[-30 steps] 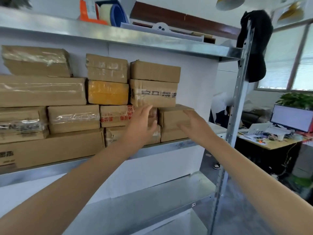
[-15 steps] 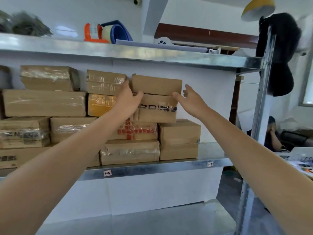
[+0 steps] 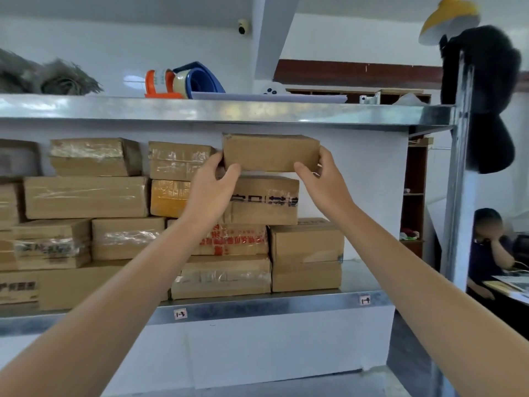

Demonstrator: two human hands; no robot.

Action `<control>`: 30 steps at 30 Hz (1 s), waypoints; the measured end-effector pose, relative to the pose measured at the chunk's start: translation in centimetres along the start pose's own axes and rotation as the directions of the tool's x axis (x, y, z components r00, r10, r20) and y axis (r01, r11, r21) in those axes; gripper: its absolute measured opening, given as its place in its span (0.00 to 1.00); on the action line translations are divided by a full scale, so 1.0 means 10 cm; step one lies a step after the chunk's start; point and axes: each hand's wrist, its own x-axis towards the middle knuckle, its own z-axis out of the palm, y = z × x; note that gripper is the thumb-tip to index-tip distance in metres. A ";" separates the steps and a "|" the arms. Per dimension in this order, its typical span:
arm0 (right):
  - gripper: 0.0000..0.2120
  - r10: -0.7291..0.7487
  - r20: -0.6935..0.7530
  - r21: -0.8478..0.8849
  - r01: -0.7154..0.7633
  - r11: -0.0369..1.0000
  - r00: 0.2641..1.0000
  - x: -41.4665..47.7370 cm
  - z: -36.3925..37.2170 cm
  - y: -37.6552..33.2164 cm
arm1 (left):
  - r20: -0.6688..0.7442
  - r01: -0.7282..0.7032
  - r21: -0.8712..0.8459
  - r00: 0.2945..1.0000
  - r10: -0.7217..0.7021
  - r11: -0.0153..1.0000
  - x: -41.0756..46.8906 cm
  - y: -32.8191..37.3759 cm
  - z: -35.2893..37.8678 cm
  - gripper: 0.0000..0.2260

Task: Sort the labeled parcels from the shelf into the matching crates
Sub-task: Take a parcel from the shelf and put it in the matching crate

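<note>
Parcel [image 3: 270, 152] hangs just above the printed parcel [image 3: 263, 200], with a thin gap between them, at the top right of the stack. The left hand [image 3: 213, 184] has its grip clamped on the lower left corner, and the right hand [image 3: 323, 179] has its grip clamped on the lower right corner.

Both holds are low and at the ends, so the parcel could tip forward or slip if it is heavier than it looks. Its top edge is near the underside of the upper shelf [image 3: 229, 110], and a higher lift would knock it there. Its left end is just beside the taped parcel [image 3: 179, 160], which a sideways pull could drag off the stack. The facing side shows no label, so it could end up in the wrong crate unless it is turned and read.

Count:
- Two hands.
- One parcel in hand.
- About fourteen more parcels on the shelf [image 3: 257, 306]. Those at the left edge are cut off, so the count is loose.
- Two tags [image 3: 180, 313] on the shelf's front lip.
- One tape dispenser [image 3: 160, 83] on the upper shelf.
- One person [image 3: 486, 247] seated beyond, at the right.
- No crates in view.
</note>
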 end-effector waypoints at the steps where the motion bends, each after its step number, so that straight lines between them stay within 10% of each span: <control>1: 0.30 -0.018 -0.020 0.016 0.018 1.000 1.000 -0.05 -0.03 0.00 | -0.009 -0.012 -0.031 1.000 0.012 0.999 -0.05 0.03 0.00 0.16; 12: 0.03 -0.008 -0.141 0.212 0.038 0.977 0.990 -0.82 -0.16 -0.02 | -0.114 -0.009 -0.180 0.993 -0.012 0.984 -0.72 0.11 -0.21 0.08; 19: 0.16 0.232 -0.035 0.370 -0.203 0.907 0.972 -1.18 0.13 -0.06 | -0.235 0.029 -0.266 0.967 -0.094 0.964 -1.28 -0.08 -0.58 0.12; 30: 0.18 0.107 0.316 0.291 -0.204 0.935 0.943 -1.88 0.94 0.06 | -0.391 0.271 -0.261 0.848 -0.358 0.926 -2.29 -0.66 -1.11 0.00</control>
